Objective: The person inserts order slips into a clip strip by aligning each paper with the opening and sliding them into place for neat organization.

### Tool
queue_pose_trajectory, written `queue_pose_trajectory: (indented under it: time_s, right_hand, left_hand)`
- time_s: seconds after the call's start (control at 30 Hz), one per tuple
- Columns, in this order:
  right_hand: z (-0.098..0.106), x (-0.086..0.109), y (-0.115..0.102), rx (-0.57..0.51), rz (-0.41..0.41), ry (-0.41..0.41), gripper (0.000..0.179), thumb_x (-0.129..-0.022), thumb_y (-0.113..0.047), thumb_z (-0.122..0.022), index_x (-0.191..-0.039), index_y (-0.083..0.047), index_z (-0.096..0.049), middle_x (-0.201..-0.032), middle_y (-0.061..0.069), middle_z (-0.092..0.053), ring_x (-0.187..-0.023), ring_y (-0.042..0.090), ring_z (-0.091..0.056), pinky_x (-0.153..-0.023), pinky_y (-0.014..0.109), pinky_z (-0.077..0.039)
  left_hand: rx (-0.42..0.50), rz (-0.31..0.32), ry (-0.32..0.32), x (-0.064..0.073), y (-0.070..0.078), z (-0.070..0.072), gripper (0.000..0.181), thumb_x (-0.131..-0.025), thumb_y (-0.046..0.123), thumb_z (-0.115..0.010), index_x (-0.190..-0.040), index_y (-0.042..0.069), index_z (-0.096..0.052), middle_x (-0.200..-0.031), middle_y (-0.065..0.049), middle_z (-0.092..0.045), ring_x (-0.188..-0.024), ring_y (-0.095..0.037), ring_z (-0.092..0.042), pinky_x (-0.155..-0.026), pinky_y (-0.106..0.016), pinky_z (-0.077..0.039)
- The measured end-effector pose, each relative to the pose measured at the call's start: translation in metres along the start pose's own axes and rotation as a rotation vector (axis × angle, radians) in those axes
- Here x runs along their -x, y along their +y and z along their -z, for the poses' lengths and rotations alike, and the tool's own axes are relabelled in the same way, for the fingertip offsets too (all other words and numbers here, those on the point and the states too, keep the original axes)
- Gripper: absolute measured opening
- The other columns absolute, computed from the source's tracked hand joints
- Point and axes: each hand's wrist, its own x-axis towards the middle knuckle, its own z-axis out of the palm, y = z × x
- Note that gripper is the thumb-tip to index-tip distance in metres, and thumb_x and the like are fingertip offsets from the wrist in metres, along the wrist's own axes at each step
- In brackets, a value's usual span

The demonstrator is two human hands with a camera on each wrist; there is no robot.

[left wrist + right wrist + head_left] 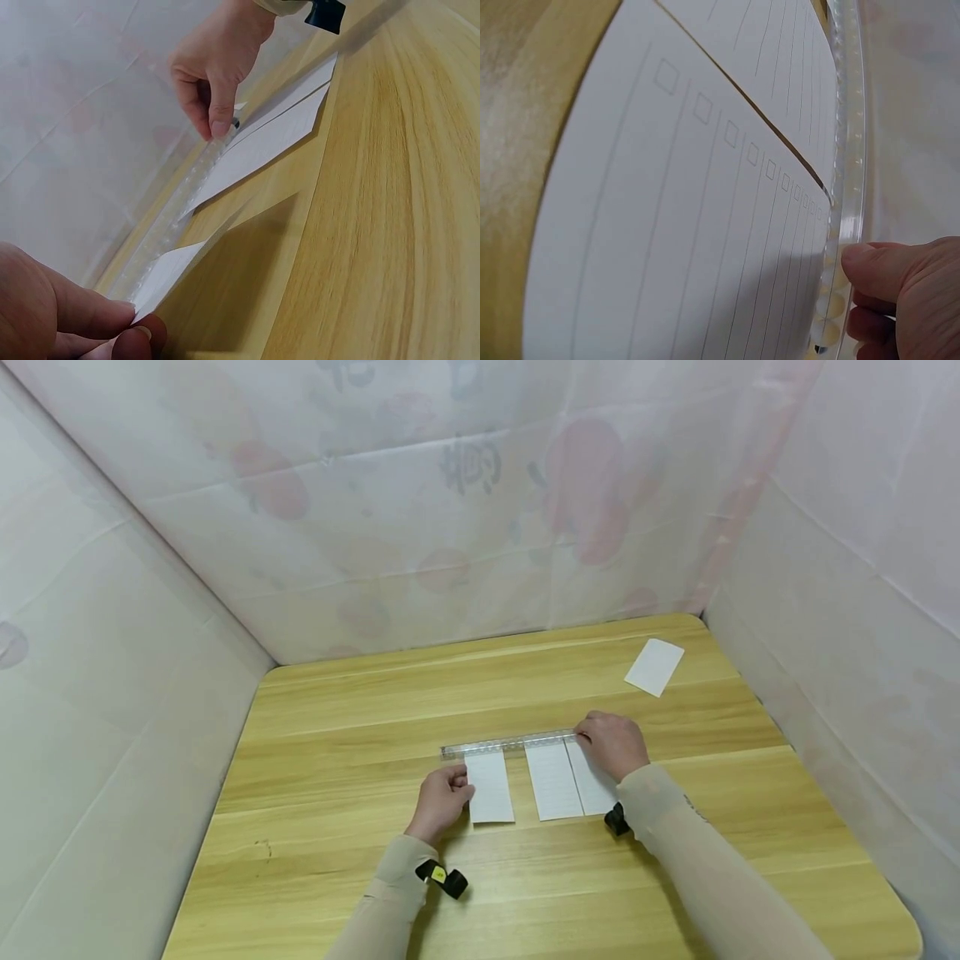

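My left hand (pixel 438 802) pinches the left edge of a white paper card (pixel 491 787). In the left wrist view this card (pixel 171 274) tilts up off the table between thumb and fingers. Along the top edges of the cards lies a clear plastic ruler (pixel 480 747), and my right hand (pixel 613 745) pinches its right end. The right wrist view shows the thumb on the clear ruler (pixel 849 217), which has round shapes along it. Two more cards, a middle one (pixel 553 781) and a right one (pixel 587 781), lie side by side, printed with lines and small boxes. My right hand partly covers the right one.
Another white card (pixel 655 667) lies apart at the back right of the wooden table (pixel 337 860). Pale fabric walls (pixel 420 527) stand behind the table and at both sides. A black strap device is worn on each wrist.
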Motion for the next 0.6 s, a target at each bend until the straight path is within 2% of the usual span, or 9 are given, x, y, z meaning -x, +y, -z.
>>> queue_pose_trajectory:
  time_s: [0.37,0.6]
  right_hand:
    - [-0.0009,0.0018,-0.0012,-0.009,-0.019,-0.011,0.007,-0.077,-0.017,-0.074,-0.084,-0.015,-0.075,-0.081,0.000,-0.064,-0.072,0.021,-0.062,-0.062,0.040,-0.049]
    - [-0.0015,0.0029,-0.0020,-0.018,-0.018,-0.013,0.007,-0.077,-0.017,-0.074,-0.084,-0.014,-0.075,-0.081,0.001,-0.064,-0.072,0.022,-0.062,-0.062,0.041,-0.049]
  left_hand:
    - [0.007,0.011,0.002,0.0006,0.0008,-0.0030,0.041,-0.085,0.002,-0.061,-0.123,-0.007,-0.052,-0.088,-0.004,-0.058,-0.075,-0.015,-0.054,-0.060,-0.025,-0.049]
    - [-0.001,-0.021,-0.003,0.0010,0.0014,-0.0054,0.041,-0.084,0.001,-0.061,-0.123,-0.008,-0.052,-0.087,-0.004,-0.059,-0.073,-0.013,-0.054,-0.059,-0.023,-0.048]
